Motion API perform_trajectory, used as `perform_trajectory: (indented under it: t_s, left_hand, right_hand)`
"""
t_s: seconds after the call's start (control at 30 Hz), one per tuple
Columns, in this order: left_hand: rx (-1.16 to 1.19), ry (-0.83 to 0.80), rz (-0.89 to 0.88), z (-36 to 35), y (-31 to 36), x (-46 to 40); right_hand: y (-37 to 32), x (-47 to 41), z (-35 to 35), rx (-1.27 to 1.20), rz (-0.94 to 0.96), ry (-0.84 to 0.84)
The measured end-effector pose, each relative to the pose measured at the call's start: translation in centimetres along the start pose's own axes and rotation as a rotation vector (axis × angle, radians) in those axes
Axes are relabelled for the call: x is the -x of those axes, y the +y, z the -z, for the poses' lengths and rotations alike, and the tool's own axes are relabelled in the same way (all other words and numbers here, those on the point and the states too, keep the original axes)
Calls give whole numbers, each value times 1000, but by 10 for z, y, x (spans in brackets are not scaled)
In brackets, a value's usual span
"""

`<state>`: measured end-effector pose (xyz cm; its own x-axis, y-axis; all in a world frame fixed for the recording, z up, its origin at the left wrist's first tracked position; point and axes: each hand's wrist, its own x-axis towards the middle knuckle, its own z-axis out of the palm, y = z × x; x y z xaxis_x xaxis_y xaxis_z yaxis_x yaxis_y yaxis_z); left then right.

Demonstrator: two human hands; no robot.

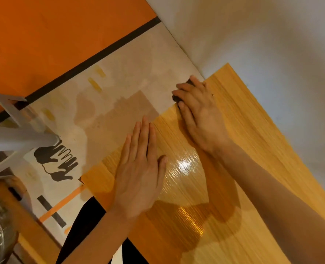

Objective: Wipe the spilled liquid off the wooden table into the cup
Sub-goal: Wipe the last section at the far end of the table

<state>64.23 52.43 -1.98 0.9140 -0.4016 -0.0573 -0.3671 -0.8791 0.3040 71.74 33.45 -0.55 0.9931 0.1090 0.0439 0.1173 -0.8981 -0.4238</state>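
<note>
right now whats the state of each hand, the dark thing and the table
left hand: flat, fingers straight, resting on the table
right hand: gripping the dark object at the table edge
dark object: mostly hidden under the fingers
wooden table: glossy, reflecting light near the hands

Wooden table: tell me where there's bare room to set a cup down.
The wooden table is bare between the right hand and the white wall, and bare but glossy between the forearms. It is crowded at the floor-side edge, where the left hand lies flat and the right grips a dark object.
</note>
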Motion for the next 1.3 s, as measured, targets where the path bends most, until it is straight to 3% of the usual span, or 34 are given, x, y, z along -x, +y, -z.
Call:
perform_trajectory:
  t_s: [0.07, 0.13, 0.33, 0.53, 0.67, 0.77, 0.87, 1.0, 1.17, 1.3]
  left_hand:
    - [2, 19, 9, -3, 1, -2]
    - [-3, 36, 22, -5, 1, -5]
    - [24, 94, 7, -5, 2, -3]
    - [138, 88, 32, -4, 3, -4]
    - [208, 93, 36, -1, 5, -9]
    - [193, 67, -10, 5, 14, -31]
    - [194, 77, -44, 3, 25, -65]
    - [138, 73, -109, -8, 28, -80]
    - [48, 32, -152, -11, 24, -78]
    - [-1, 20, -165, -12, 25, -77]
  right_hand:
    - [-10, 1, -2, 47, 190, -88]
    - [1, -15, 7, 81, 254, -176]
    - [42, -57, 32, 185, -100, -135]
    - [12, -33, 17, 59, 134, -272]
    - [51, -51, 26, 74, -250, -23]
    - [35, -47, 12, 8, -438, 114]
    - [-3, -12, 2, -65, -383, 138]
    - [-9, 28, 0, -34, -229, 22]
    - [54, -29, 19, -64, -476, 192]
    - [20, 4, 4, -85, -508, 225]
